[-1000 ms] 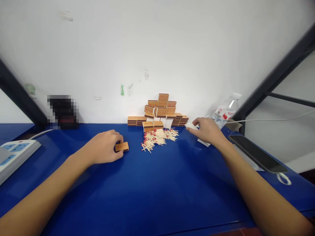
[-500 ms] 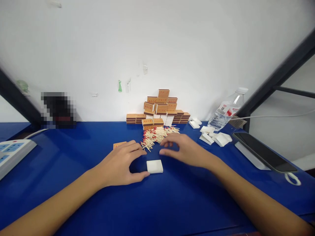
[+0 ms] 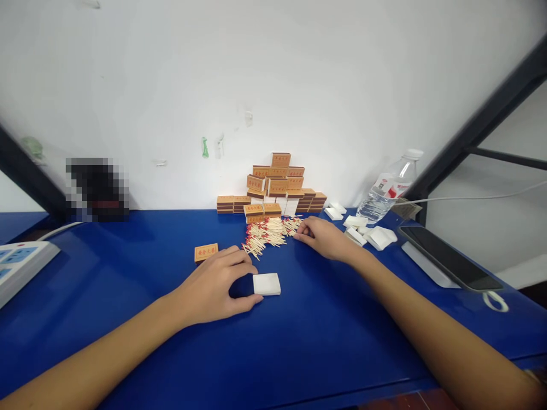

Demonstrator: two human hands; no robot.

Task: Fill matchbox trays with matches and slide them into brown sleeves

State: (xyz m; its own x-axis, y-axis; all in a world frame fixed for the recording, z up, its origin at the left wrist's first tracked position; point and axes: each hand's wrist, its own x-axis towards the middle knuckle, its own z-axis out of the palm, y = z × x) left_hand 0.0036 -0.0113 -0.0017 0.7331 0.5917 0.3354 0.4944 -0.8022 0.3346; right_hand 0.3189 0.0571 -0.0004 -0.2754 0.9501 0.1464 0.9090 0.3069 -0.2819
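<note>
Now L hand (image 3: 219, 288) grip on white tray (image 3: 268, 284), contents unclear; R hand (image 3: 325, 237) at matches (image 3: 270, 232), grip unclear.

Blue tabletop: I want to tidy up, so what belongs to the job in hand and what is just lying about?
Part of the work, it seems:
matches, by the right hand
white matchbox tray, by the left hand
orange matchbox
stacked matchboxes
loose white trays

Apparently just lying about:
water bottle
smartphone
power strip
</note>
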